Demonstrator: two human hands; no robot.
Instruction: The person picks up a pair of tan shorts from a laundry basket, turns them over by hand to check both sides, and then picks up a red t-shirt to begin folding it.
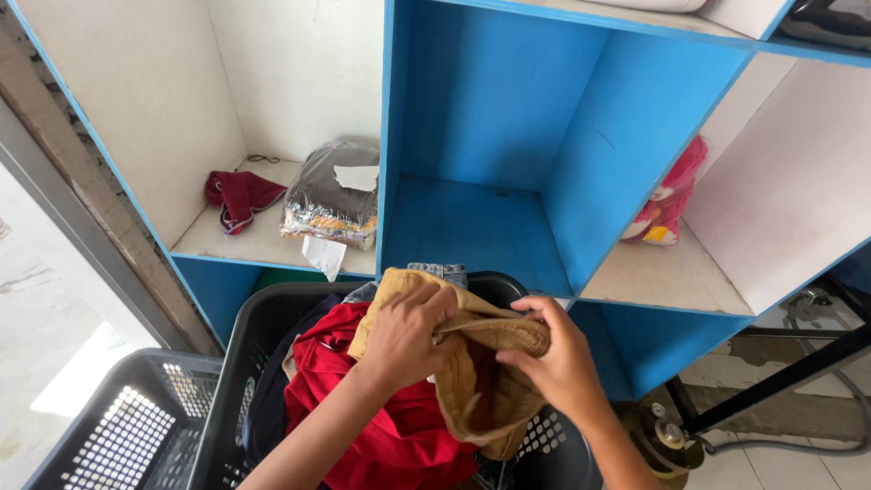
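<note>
Both my hands grip a tan corduroy garment (pixel 481 381) above a dark plastic laundry basket (pixel 263 313). My left hand (pixel 406 334) clutches its upper fold from the left. Its ribbed edge is pinched from the right by my right hand (pixel 558 363). Under the garment lies a red cloth (pixel 363 408), with dark and denim clothes around it in the basket. Straight ahead is a blue shelf compartment (pixel 481 218) with nothing in it.
The left white compartment holds a dark red cloth (pixel 238 196) and a plastic-wrapped bundle of clothes (pixel 334 198). A red and pink packet (pixel 670 201) lies in the right compartment. A second perforated basket (pixel 118 426) stands at the lower left. Pipes and a metal frame (pixel 780 377) are at the lower right.
</note>
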